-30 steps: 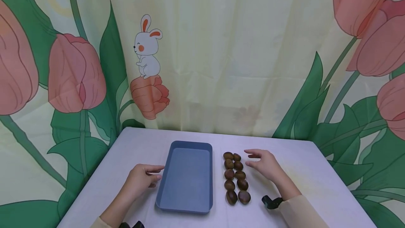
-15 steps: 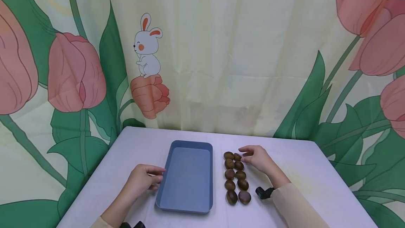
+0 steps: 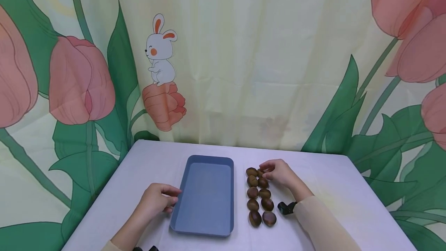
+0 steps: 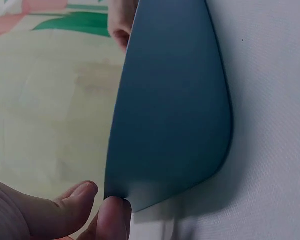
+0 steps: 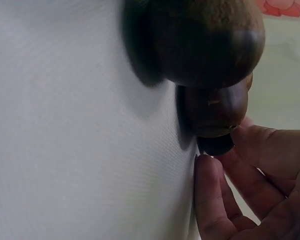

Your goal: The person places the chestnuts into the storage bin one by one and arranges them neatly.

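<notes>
A shallow blue-grey tray (image 3: 203, 200) lies on the table. At its left side is my left hand (image 3: 155, 198); a fingertip touches the rim in the left wrist view, with the thumb (image 4: 75, 205) apart from it. Right of the tray, brown chestnuts stand in two columns, among them a large one (image 3: 269, 218) at the near right. My right hand (image 3: 281, 174) is at the far end of the right column. Its thumb and fingers close around the last chestnut (image 5: 217, 145), mostly hidden behind nearer chestnuts in the right wrist view.
A white cloth covers the table (image 3: 324, 189). Behind it hangs a curtain (image 3: 237, 69) printed with tulips and a rabbit. A black wrist camera (image 3: 286, 207) sits at the right sleeve (image 3: 320, 220), just right of the chestnuts.
My right hand has moved left onto the far right chestnut, and its fingers have drawn together around it. The left hand stays by the tray, shifted only slightly.
</notes>
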The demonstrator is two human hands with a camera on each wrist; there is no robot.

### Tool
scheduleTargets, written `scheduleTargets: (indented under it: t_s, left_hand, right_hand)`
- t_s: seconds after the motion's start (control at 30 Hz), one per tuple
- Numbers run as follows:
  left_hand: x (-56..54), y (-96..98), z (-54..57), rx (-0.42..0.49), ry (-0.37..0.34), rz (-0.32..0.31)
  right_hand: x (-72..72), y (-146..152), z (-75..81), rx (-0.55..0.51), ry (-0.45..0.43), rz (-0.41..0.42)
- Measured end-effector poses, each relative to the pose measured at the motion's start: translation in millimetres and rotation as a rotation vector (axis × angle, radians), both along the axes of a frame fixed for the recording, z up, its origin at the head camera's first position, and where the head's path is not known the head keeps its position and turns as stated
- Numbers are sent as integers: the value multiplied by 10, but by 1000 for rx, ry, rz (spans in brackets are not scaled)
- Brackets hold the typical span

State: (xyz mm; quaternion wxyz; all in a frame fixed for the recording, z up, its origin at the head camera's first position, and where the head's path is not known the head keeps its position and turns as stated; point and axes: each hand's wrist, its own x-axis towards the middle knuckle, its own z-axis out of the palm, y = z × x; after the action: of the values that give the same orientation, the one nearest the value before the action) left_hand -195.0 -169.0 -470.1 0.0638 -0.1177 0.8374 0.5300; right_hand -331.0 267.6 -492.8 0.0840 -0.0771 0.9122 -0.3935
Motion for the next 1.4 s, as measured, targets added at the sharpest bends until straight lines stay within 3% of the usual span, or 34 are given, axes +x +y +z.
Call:
scheduleTargets:
  t_s: [0.23,0.73,1.03,1.4]
  left_hand:
    - [46,-44,-34,4,4,5]
    - [21,-44,-72,13,-6,0]
    - [14,-49,-111,30,-5,0]
    - [-21,-48,-135,39,-8,-5]
  right_hand:
    - [-26,-77,-10,-1,6,12]
    - [1,-76,-9,-29,-2,98]
    - [14,-43,49,-38,-24,-6]
    - [51,-26,156,7,27,-36]
